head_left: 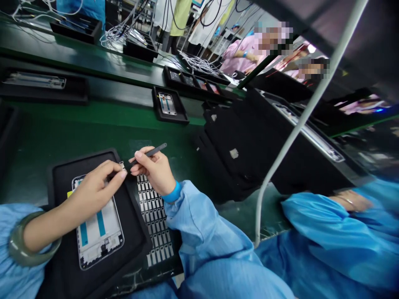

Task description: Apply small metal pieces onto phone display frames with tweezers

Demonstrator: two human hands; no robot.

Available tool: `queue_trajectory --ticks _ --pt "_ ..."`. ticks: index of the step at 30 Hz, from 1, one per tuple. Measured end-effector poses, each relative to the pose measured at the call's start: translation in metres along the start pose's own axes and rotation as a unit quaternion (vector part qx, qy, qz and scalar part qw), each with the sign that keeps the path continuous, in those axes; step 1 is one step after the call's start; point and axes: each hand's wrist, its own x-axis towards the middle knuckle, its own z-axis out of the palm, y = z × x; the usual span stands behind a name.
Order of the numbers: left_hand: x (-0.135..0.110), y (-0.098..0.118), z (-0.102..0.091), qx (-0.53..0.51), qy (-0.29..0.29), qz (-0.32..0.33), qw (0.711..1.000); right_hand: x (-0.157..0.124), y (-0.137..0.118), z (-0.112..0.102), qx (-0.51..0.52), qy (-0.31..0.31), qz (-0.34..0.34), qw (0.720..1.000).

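My left hand [98, 187] is closed above a phone frame [107, 238], its thumb and forefinger pinching a small pale sticker-like piece [121, 165]. My right hand [154, 168] is closed round dark tweezers [157, 149], whose tip end points toward the left fingertips. Whether the tip touches the small piece, I cannot tell. The silver frame carries blue strips and lies in a black foam tray [132, 232]. Beneath the right wrist, a sheet of small white-and-grey pieces in rows [156, 224] lies along the tray's right side.
Stacked black trays [230, 153] stand to the right, behind a slanting grey cable [280, 153]. A small tray with another frame [168, 104] sits farther back, near a long tray [76, 91]. At right is a co-worker's blue sleeve [314, 211]; people in pink sit beyond.
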Motion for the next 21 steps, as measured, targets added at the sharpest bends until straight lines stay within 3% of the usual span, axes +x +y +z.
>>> queue_trajectory --ticks 3,8,10,12,14,16,18,21 --pt "-0.009 0.0 -0.014 -0.049 -0.008 -0.062 0.997 0.001 0.004 0.013 -0.015 -0.047 0.008 0.999" --pt "-0.028 -0.007 -0.032 -0.107 -0.059 -0.11 0.986 0.005 0.002 0.031 -0.055 -0.133 0.042 0.989" --pt "-0.039 -0.014 -0.039 -0.109 -0.085 -0.13 0.982 0.008 0.003 0.037 -0.057 -0.155 0.053 0.985" --pt "-0.05 -0.024 -0.045 -0.071 -0.076 -0.147 0.984 0.014 0.006 0.042 -0.057 -0.156 0.052 0.985" --pt "-0.061 -0.036 -0.049 0.01 -0.012 -0.123 0.992 0.022 0.011 0.046 -0.062 -0.145 0.046 0.986" --pt "-0.07 -0.049 -0.049 0.092 0.046 -0.057 0.993 0.031 0.017 0.05 -0.078 -0.136 0.049 0.986" --pt "-0.075 -0.059 -0.045 0.142 0.052 0.01 0.988 0.039 0.024 0.052 -0.1 -0.136 0.062 0.984" --pt "-0.079 -0.065 -0.038 0.179 0.028 0.045 0.982 0.045 0.032 0.054 -0.14 -0.149 0.084 0.975"
